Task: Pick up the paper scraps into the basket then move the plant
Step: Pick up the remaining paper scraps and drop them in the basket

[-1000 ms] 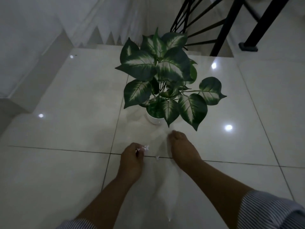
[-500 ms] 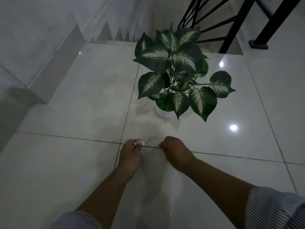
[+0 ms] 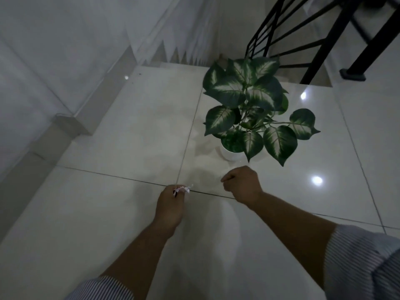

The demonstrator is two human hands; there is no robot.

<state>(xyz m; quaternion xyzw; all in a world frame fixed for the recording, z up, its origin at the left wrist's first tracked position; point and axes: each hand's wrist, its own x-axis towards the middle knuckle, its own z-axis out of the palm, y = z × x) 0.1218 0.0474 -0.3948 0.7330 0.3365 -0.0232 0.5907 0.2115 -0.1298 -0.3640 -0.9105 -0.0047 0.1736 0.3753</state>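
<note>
My left hand (image 3: 171, 204) is closed on a small bunch of white paper scraps (image 3: 183, 189) that stick out past the fingertips, just above the tiled floor. My right hand (image 3: 242, 184) hovers a little to the right with thumb and fingers pinched together. Whatever it pinches is hidden by the fingers. The plant (image 3: 251, 109) has large green-and-white leaves and stands in a small white pot (image 3: 230, 155) just beyond my right hand. No basket is in view.
Glossy white floor tiles (image 3: 129, 137) cover the landing. A white wall with a skirting board (image 3: 65, 124) runs along the left. Stairs (image 3: 186, 57) descend at the back. A black metal railing (image 3: 324, 40) with a foot (image 3: 351, 74) stands at the back right.
My right hand pulled back from near the pot and closed over the small scrap lying on the tile joint; that scrap is gone from the floor. The view shifted left.
</note>
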